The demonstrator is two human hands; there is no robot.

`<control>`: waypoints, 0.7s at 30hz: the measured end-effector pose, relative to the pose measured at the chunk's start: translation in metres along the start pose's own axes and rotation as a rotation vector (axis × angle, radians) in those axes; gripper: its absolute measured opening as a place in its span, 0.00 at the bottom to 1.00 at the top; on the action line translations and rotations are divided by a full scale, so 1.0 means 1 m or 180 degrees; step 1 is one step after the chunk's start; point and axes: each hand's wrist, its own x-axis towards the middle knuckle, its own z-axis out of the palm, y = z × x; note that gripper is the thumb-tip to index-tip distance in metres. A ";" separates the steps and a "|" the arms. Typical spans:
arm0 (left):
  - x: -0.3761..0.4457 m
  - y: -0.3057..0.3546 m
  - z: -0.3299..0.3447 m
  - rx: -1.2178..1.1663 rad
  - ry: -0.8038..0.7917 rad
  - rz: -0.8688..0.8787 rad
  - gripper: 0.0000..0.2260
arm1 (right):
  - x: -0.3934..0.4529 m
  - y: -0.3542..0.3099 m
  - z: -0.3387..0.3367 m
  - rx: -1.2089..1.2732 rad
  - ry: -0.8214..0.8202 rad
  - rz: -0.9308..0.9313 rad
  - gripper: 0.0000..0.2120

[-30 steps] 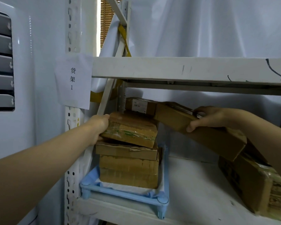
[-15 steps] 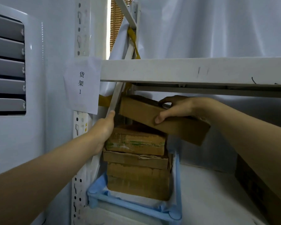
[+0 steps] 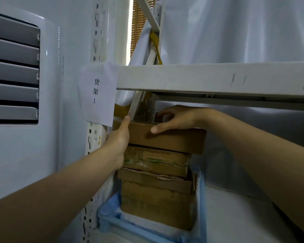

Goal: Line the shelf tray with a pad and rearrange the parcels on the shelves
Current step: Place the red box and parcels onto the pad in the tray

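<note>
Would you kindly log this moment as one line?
step: stacking | right hand grips top brown cardboard parcel | left hand steadies stack | blue plastic tray lined

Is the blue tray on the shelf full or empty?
Full: brown cardboard parcels stand stacked inside the blue plastic tray, filling most of its width.

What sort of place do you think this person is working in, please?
Probably a small storeroom or parcel depot: a white metal shelf rack carries a paper label numbering it, taped cardboard parcels stand stacked in a blue tray, and white sheeting hangs behind.
</note>
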 end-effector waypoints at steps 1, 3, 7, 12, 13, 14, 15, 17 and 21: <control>0.003 -0.001 0.001 -0.0045 0.0055 -0.0009 0.41 | -0.006 0.004 -0.001 0.0098 0.0189 -0.0081 0.42; 0.012 -0.004 0.003 -0.0152 0.0165 -0.0019 0.54 | -0.019 0.016 -0.001 0.0339 0.0739 -0.0062 0.39; 0.015 -0.007 0.005 -0.0179 0.0222 -0.0102 0.49 | -0.039 0.049 0.023 0.1250 0.1801 0.0772 0.40; 0.022 -0.011 0.005 -0.0170 0.0209 -0.0135 0.38 | -0.065 0.053 0.053 0.3904 0.1353 0.1066 0.17; 0.021 -0.011 0.006 -0.0171 0.0219 -0.0126 0.39 | -0.066 0.049 0.057 0.4159 0.1199 0.0959 0.11; 0.021 -0.011 0.007 -0.0188 0.0230 -0.0149 0.40 | -0.064 0.045 0.060 0.4334 0.1134 0.0891 0.11; 0.022 -0.012 0.008 -0.0224 0.0248 -0.0206 0.41 | -0.062 0.043 0.062 0.4460 0.1160 0.0862 0.12; 0.022 -0.011 0.011 -0.0225 0.0190 -0.0215 0.37 | -0.059 0.037 0.062 0.4575 0.1325 0.0846 0.12; 0.022 -0.014 0.011 -0.0241 0.0145 -0.0213 0.31 | -0.059 0.035 0.067 0.4545 0.1377 0.0914 0.14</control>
